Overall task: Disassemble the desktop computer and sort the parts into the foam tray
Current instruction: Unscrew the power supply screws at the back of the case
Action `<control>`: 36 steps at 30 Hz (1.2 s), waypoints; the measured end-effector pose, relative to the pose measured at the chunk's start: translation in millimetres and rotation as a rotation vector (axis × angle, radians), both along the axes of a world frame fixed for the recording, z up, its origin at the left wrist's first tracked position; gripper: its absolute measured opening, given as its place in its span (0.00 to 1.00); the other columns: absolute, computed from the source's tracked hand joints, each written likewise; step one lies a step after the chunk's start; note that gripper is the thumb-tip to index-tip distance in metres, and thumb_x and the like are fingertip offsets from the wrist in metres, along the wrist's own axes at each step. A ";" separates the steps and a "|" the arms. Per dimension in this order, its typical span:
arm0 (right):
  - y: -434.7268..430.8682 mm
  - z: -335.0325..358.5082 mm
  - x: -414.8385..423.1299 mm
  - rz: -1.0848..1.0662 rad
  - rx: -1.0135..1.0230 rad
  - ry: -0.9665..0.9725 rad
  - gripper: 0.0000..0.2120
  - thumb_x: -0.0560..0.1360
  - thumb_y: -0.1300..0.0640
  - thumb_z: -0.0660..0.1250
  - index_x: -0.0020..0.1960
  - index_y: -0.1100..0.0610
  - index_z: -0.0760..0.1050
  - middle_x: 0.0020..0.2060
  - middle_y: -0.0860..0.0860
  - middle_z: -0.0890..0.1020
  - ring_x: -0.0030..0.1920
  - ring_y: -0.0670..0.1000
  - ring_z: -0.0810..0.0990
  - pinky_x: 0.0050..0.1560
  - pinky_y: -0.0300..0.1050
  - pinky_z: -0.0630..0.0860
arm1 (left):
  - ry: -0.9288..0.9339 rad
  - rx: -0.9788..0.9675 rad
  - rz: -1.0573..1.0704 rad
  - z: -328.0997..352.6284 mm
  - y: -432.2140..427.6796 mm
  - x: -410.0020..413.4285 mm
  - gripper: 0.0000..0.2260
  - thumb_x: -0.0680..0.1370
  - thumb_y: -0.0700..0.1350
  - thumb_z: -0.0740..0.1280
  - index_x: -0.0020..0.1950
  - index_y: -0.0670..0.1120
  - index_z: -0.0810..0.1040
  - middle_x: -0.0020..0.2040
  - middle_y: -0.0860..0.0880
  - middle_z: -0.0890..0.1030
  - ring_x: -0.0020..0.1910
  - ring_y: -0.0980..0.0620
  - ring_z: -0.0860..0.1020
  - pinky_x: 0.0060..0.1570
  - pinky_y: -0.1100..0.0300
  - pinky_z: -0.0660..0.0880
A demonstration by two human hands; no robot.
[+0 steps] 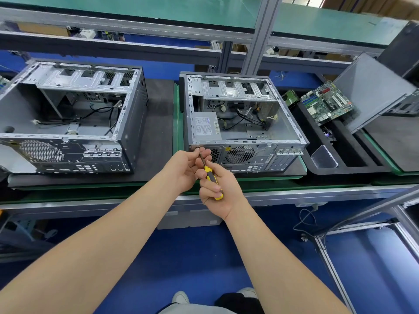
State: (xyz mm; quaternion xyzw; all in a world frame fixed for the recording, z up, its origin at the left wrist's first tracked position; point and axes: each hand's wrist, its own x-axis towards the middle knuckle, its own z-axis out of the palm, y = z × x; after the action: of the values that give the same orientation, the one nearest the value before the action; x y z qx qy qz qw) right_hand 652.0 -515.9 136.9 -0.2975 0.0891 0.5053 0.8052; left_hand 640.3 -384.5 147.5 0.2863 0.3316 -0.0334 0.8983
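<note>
Bright, even light from overhead, so shadows stay soft, darkest inside the computer case (249, 141) just beyond the left hand (184, 168). Fisheye bends the frame rails (113, 45) far above it, and stuff way off to its left looks smeary. Middle's sharp.

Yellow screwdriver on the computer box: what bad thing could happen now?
The yellow-and-black screwdriver, gripped by the right hand, could slip off the corner of the grey metal computer case and jab the left hand, whose fingers pinch the shaft near the tip. Whatever it loosens might also drop to the blue floor, since the case's back sits near the bench edge.
</note>
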 end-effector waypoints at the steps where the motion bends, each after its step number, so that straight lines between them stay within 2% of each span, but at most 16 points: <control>1: 1.6 1.0 -0.1 -0.003 -0.024 -0.032 0.15 0.87 0.54 0.57 0.52 0.60 0.78 0.32 0.52 0.77 0.18 0.44 0.66 0.15 0.35 0.61 | -0.011 0.001 -0.002 -0.8 0.3 -0.3 0.08 0.83 0.40 0.64 0.60 0.40 0.79 0.52 0.45 0.86 0.52 0.50 0.83 0.70 0.57 0.73; 3: 6.8 3.9 -0.3 -0.003 -0.176 -0.150 0.13 0.86 0.55 0.58 0.51 0.60 0.77 0.32 0.53 0.77 0.19 0.45 0.66 0.16 0.37 0.61 | -0.023 0.019 -0.012 -0.8 1.2 -2.0 0.09 0.83 0.40 0.64 0.61 0.40 0.79 0.52 0.45 0.86 0.53 0.49 0.83 0.67 0.56 0.76; 5: 10.1 6.6 0.0 -0.006 -0.390 -0.302 0.11 0.85 0.55 0.61 0.51 0.60 0.79 0.33 0.55 0.79 0.20 0.48 0.69 0.19 0.38 0.64 | -0.019 0.026 -0.031 0.9 1.3 -4.0 0.09 0.82 0.39 0.64 0.61 0.40 0.80 0.52 0.45 0.86 0.50 0.49 0.83 0.51 0.60 0.81; 7: 11.8 8.8 -1.0 -0.016 -0.615 -0.478 0.09 0.81 0.57 0.64 0.50 0.61 0.81 0.34 0.57 0.82 0.22 0.51 0.73 0.21 0.40 0.68 | 0.000 0.036 -0.051 2.5 2.3 -5.5 0.11 0.79 0.37 0.65 0.60 0.40 0.81 0.51 0.45 0.86 0.47 0.50 0.84 0.37 0.62 0.77; 8: 12.4 9.8 -2.3 -0.021 -0.701 -0.576 0.09 0.80 0.58 0.65 0.50 0.62 0.82 0.34 0.58 0.83 0.23 0.53 0.76 0.23 0.42 0.71 | 0.007 0.041 -0.057 3.0 3.1 -6.0 0.11 0.78 0.37 0.65 0.59 0.41 0.81 0.51 0.46 0.86 0.45 0.50 0.84 0.39 0.62 0.77; 10: 13.0 12.5 -5.6 -0.024 -0.854 -0.802 0.10 0.80 0.59 0.64 0.46 0.60 0.83 0.33 0.59 0.84 0.25 0.56 0.82 0.25 0.46 0.76 | 0.019 0.053 -0.051 2.8 3.7 -5.7 0.13 0.76 0.37 0.65 0.58 0.41 0.82 0.51 0.46 0.87 0.45 0.49 0.84 0.52 0.57 0.79; 12: 12.6 14.7 -6.6 -0.009 -1.024 -1.033 0.13 0.81 0.59 0.61 0.41 0.58 0.82 0.31 0.58 0.84 0.24 0.55 0.84 0.22 0.43 0.76 | 0.022 0.072 -0.036 2.1 3.8 -4.3 0.12 0.76 0.38 0.66 0.58 0.40 0.82 0.51 0.45 0.87 0.46 0.48 0.84 0.61 0.52 0.78; 14: 14.1 16.8 -6.5 -0.002 -1.163 -1.212 0.14 0.80 0.59 0.61 0.40 0.56 0.80 0.32 0.57 0.83 0.25 0.55 0.84 0.21 0.43 0.77 | 0.010 0.085 -0.031 2.5 3.1 -3.3 0.10 0.79 0.40 0.67 0.58 0.40 0.82 0.51 0.44 0.87 0.48 0.47 0.84 0.59 0.53 0.79; 16: 17.2 17.5 -5.7 0.008 -1.260 -1.332 0.12 0.79 0.58 0.61 0.41 0.57 0.80 0.35 0.57 0.83 0.33 0.59 0.86 0.33 0.52 0.84 | -0.001 0.089 -0.042 2.8 1.4 -1.5 0.08 0.81 0.43 0.68 0.58 0.41 0.80 0.51 0.46 0.87 0.51 0.48 0.83 0.59 0.53 0.79; 19: 19.2 18.1 -5.4 0.018 -1.276 -1.378 0.11 0.79 0.57 0.62 0.44 0.58 0.81 0.36 0.59 0.83 0.39 0.63 0.85 0.40 0.57 0.85 | 0.001 0.126 -0.060 2.9 -4.1 0.9 0.11 0.83 0.47 0.67 0.62 0.43 0.79 0.55 0.48 0.85 0.55 0.49 0.81 0.62 0.54 0.77; 23: 16.8 15.6 -5.5 0.014 -1.269 -1.392 0.11 0.79 0.56 0.62 0.42 0.55 0.80 0.36 0.57 0.82 0.37 0.63 0.84 0.39 0.57 0.85 | 0.011 0.180 -0.031 1.8 -7.5 1.4 0.08 0.83 0.46 0.67 0.59 0.43 0.79 0.61 0.46 0.84 0.55 0.48 0.80 0.70 0.51 0.74; 27: 14.9 10.8 -6.3 -0.017 -1.266 -1.383 0.10 0.79 0.56 0.63 0.41 0.54 0.79 0.35 0.53 0.81 0.37 0.59 0.82 0.35 0.52 0.81 | 0.025 0.210 0.002 0.4 -8.6 1.6 0.07 0.83 0.44 0.67 0.58 0.43 0.80 0.59 0.45 0.85 0.52 0.47 0.81 0.71 0.49 0.73; 29: 13.8 7.6 -7.4 -0.030 -1.273 -1.389 0.11 0.79 0.55 0.63 0.39 0.52 0.76 0.34 0.53 0.80 0.38 0.58 0.81 0.35 0.50 0.78 | 0.011 0.215 -0.001 1.2 -11.4 1.3 0.07 0.83 0.44 0.67 0.57 0.43 0.79 0.57 0.44 0.85 0.49 0.48 0.82 0.66 0.51 0.76; 32: 10.5 1.4 -7.7 -0.045 -1.242 -1.352 0.12 0.80 0.54 0.62 0.38 0.52 0.71 0.36 0.53 0.81 0.38 0.59 0.82 0.37 0.52 0.80 | -0.014 0.241 0.001 3.6 -19.6 2.8 0.06 0.83 0.44 0.67 0.56 0.42 0.79 0.54 0.44 0.85 0.44 0.49 0.83 0.50 0.56 0.81; 34: 5.6 -1.5 -6.9 -0.071 -1.241 -1.338 0.09 0.81 0.53 0.62 0.42 0.52 0.74 0.38 0.52 0.82 0.40 0.58 0.83 0.40 0.52 0.80 | -0.013 0.274 0.012 5.9 -28.6 5.8 0.06 0.82 0.43 0.67 0.55 0.42 0.81 0.52 0.44 0.87 0.42 0.49 0.84 0.39 0.59 0.81; 36: -1.9 -3.6 -4.5 -0.118 -1.244 -1.328 0.08 0.81 0.53 0.62 0.46 0.51 0.77 0.40 0.51 0.83 0.42 0.57 0.82 0.43 0.53 0.80 | -0.026 0.323 0.024 7.0 -40.2 11.1 0.06 0.82 0.42 0.68 0.54 0.41 0.82 0.48 0.45 0.87 0.42 0.49 0.84 0.36 0.60 0.82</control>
State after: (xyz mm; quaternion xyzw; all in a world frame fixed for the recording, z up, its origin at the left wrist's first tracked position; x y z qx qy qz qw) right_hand 647.5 -517.7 133.4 -0.9027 -0.1213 0.0491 0.4099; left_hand 651.3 -424.7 154.5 0.4233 0.3244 0.0349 0.8452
